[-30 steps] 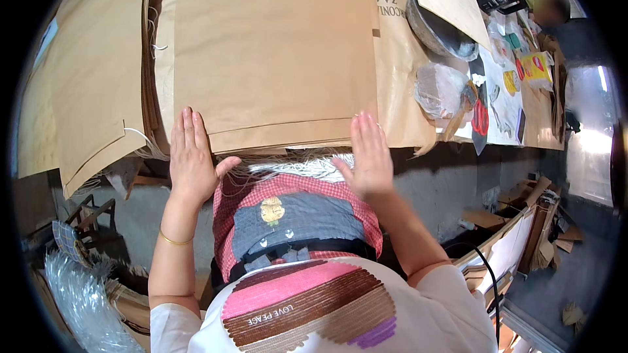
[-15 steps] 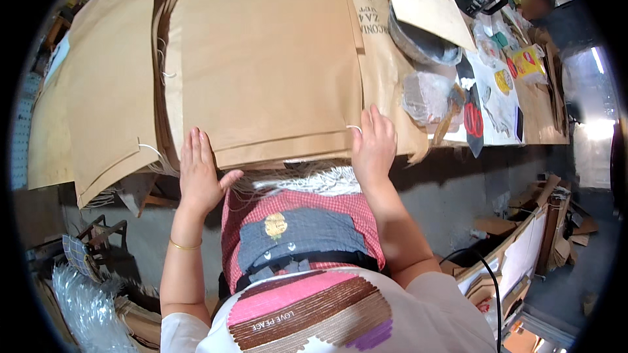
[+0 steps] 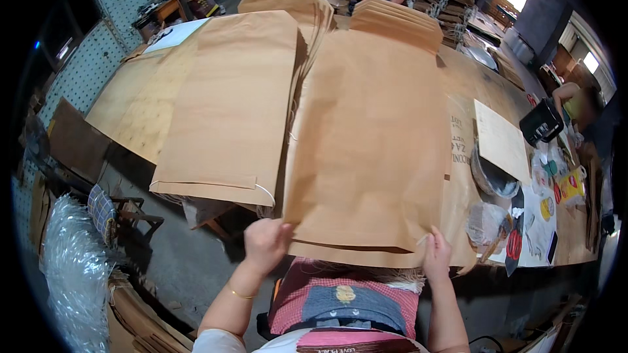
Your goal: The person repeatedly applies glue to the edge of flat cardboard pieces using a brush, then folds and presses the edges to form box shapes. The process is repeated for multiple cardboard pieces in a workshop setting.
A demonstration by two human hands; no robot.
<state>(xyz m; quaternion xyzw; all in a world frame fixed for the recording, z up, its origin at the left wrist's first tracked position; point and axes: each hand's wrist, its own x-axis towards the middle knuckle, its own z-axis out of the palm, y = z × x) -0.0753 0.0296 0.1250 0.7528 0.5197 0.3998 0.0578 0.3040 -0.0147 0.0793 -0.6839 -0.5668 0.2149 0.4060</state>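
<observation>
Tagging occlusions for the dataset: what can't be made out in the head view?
All head view:
Left hand: most fingertips hidden by its own curl.
Dark basin: inside partly covered by the pale board.
Clear plastic bag: contents too blurred to name.
Shirt: cut off by the lower edge.

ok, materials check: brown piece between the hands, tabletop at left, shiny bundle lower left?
Brown piece: looks like kraft paper, matte; crisp creases and soft rumpling.
Tabletop: probably plywood, pale and fairly dull; faint wood-like grain. Can't tell if it's coated.
Shiny bundle: likely clear plastic strips or strands, glossy; bright glints along the thin lengths. Exact plastic unclear.
</observation>
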